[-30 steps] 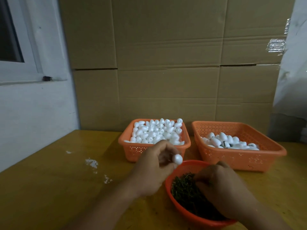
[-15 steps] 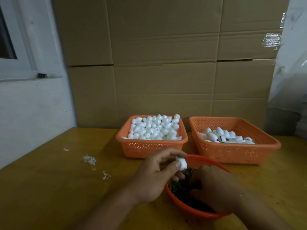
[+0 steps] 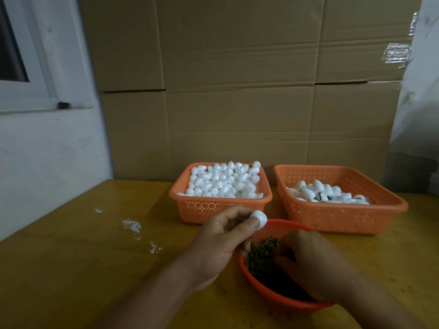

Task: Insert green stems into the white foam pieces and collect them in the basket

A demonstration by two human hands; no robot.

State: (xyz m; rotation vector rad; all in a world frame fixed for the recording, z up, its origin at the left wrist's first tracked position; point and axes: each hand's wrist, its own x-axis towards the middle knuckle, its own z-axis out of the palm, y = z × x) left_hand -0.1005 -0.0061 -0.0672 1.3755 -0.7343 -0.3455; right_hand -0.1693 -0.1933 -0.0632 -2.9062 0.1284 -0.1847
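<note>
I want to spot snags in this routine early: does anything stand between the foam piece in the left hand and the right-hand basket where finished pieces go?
Nothing visible does. The left hand pinches the foam piece above the bowl rim; the right basket sits just behind, open-topped.

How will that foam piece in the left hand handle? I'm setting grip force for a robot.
The foam piece probably weighs little: the left hand holds it with fingertips alone. Its rounded shape suggests it would roll if dropped. Crumbs on the table hint it sheds when squeezed.
</note>
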